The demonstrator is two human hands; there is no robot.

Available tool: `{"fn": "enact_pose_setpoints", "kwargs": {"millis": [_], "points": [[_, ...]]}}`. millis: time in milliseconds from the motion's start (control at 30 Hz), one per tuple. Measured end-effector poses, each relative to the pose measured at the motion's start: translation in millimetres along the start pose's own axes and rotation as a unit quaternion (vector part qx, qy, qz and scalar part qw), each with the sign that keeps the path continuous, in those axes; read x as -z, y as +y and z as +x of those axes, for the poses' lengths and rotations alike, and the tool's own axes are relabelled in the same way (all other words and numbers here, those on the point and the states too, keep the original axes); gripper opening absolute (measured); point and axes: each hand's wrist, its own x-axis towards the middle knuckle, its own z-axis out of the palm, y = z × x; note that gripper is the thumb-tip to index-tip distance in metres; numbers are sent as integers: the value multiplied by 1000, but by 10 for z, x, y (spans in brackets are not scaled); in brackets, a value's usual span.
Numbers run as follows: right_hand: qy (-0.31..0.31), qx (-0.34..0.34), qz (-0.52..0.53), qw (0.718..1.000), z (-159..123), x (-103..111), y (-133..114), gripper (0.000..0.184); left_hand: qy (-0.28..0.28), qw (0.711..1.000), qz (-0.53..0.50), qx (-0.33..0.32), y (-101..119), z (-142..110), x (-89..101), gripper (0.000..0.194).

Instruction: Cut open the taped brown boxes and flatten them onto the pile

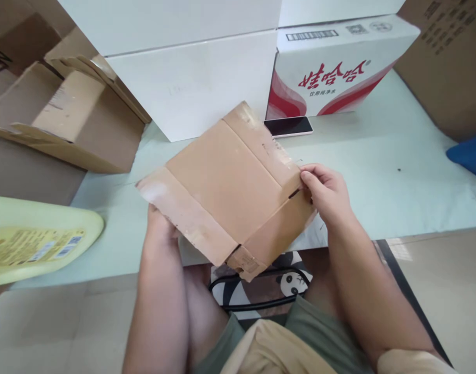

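A brown sheet of cardboard (226, 176), creased into panels with strips of clear tape along its torn edges, is held tilted over the table's front edge. At its right corner, my right hand (327, 189) pinches the edge between thumb and fingers. My left hand (160, 226) supports the left side from below, its fingers mostly hidden behind the cardboard. Toward me, a smaller flap (246, 262) hangs from the near corner. Just beyond the sheet lies a dark-screened phone (288, 126), partly overlapped by it.
Behind stand large white boxes (199, 83) and a white-and-red water carton (339, 72). Open cardboard boxes (90, 114) fill the left back. A yellow bottle (43, 239) lies at left, a blue object (472, 156) at right. Pale green cloth covers the table (378, 192).
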Motion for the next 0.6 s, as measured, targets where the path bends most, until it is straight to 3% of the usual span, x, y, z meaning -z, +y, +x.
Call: {"fn": "enact_pose_setpoints", "kwargs": {"millis": [133,267,433,500,600], "points": [[43,12,-43,998,95,34,110,29,-26,998,-44,-42,141,-111,-127,44],[73,0,63,995,139,23,217,47,-26,993,-65,-94,171,-58,-110,48],[-119,-119,207,964,-4,-86,155,53,-25,991,-95,-92,168,-55,-127,40],[-146,-146,212,955,-79,-163,112,55,-51,984,-128,-114,201,-126,-179,42],[-140,-152,202,957,-142,-267,80,52,-85,980,-126,-131,247,-217,-237,53]]}}
